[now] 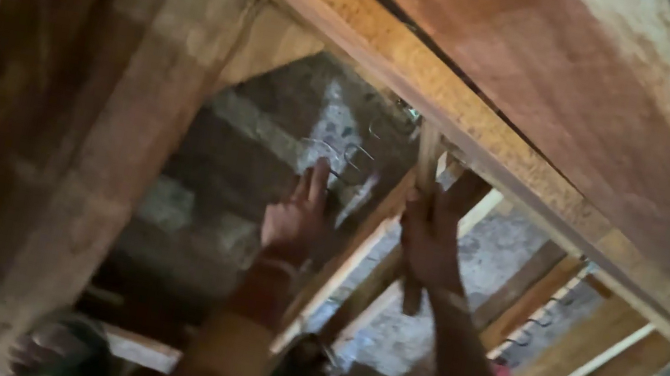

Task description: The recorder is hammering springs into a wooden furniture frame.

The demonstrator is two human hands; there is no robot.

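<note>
My right hand (431,237) is closed around a narrow upright wooden strip (427,163) that reaches up to the underside of a long timber beam (427,85). My left hand (293,217) is raised beside it, palm toward a rough grey block wall (268,149), fingers extended; thin bent wires (339,157) hang just above its fingertips. Whether the left fingers touch the wire is too blurred to tell. A rust-coloured sleeve covers my left forearm (261,294).
A broad reddish plank (606,107) runs overhead from upper centre to the right. Slanted timber props (359,257) cross behind my hands. A wide board (111,158) leans at the left. More timbers and a horizontal batten (141,351) lie below.
</note>
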